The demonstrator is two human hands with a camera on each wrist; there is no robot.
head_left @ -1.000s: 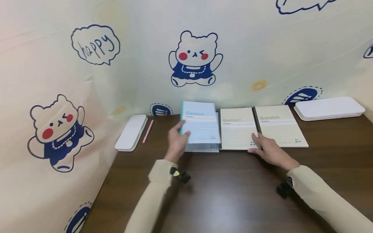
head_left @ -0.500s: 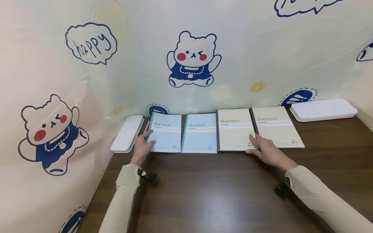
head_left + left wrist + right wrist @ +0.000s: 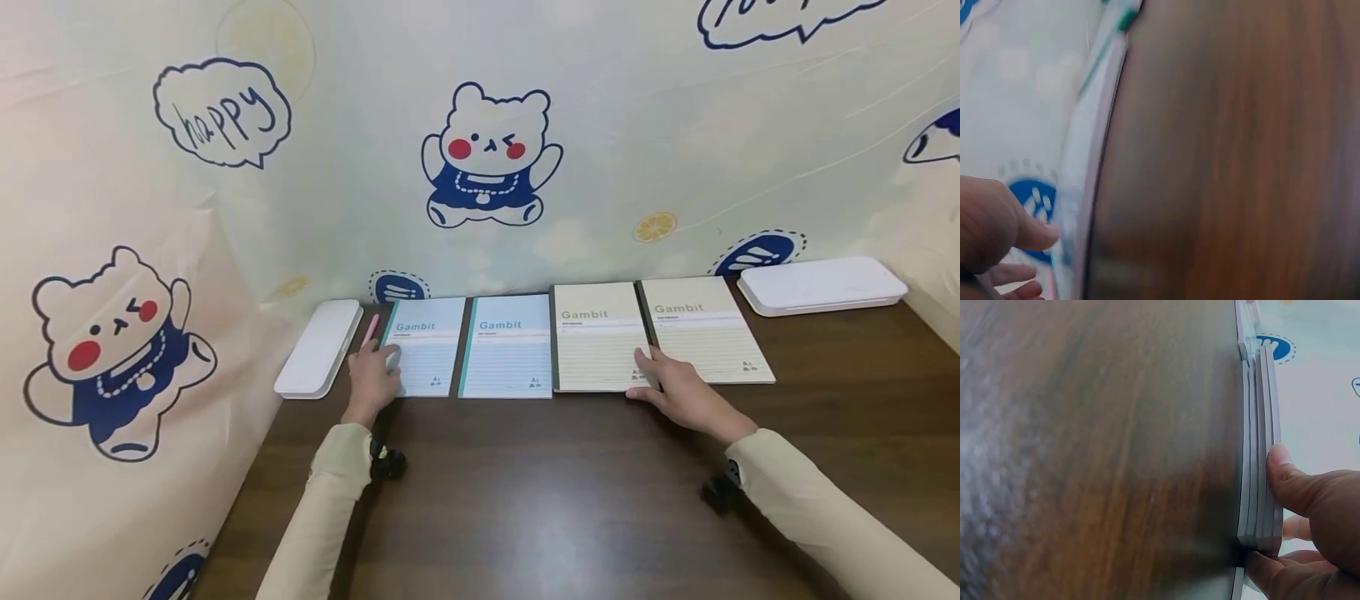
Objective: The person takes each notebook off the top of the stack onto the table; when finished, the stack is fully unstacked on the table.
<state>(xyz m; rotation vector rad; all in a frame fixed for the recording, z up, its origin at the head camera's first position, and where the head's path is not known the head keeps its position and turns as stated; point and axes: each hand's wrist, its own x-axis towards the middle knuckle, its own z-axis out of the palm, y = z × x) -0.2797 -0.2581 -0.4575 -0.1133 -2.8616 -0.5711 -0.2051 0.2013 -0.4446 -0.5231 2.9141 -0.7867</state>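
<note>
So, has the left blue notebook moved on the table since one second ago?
Yes. The left blue notebook was stacked on the other blue notebook; it moved left and now lies flat beside the white case, under the left hand.

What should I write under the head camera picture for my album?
Four Gambit notebooks lined up on a brown table, left hand on a blue notebook, right hand on a cream notebook.

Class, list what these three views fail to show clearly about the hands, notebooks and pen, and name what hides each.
1. Pink pen: head view, mostly hidden behind the left hand.
2. Small print under "Gambit" on the left blue notebook: too small.
3. Notebook covers: right wrist view shows only edges beside the right hand.
4. Left wrist view: motion blur smears the table.
</note>
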